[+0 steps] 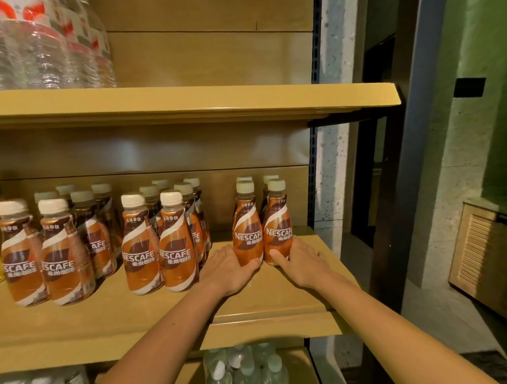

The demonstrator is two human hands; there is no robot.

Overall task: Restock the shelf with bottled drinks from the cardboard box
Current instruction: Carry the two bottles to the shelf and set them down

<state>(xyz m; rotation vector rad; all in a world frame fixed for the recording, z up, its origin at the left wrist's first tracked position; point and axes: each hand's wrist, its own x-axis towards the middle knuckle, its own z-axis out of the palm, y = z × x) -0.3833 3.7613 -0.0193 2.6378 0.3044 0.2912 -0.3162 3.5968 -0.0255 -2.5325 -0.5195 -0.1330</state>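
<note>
Shelf (183,103): tan wooden boards with a wood-panel back.
Pillar (336,34): speckled grey stone, just right of the shelf.
Wall (494,47): rough and green-lit, with a small black plate (469,87) on it.
Cabinet (484,256): low, with louvred wooden doors, far right.
Floor (447,319): grey.
Light: dim.

coffee bottles (247,236) | brown-and-orange labels | brand: "NESCAFE" | Chinese characters beneath, unread
</note>
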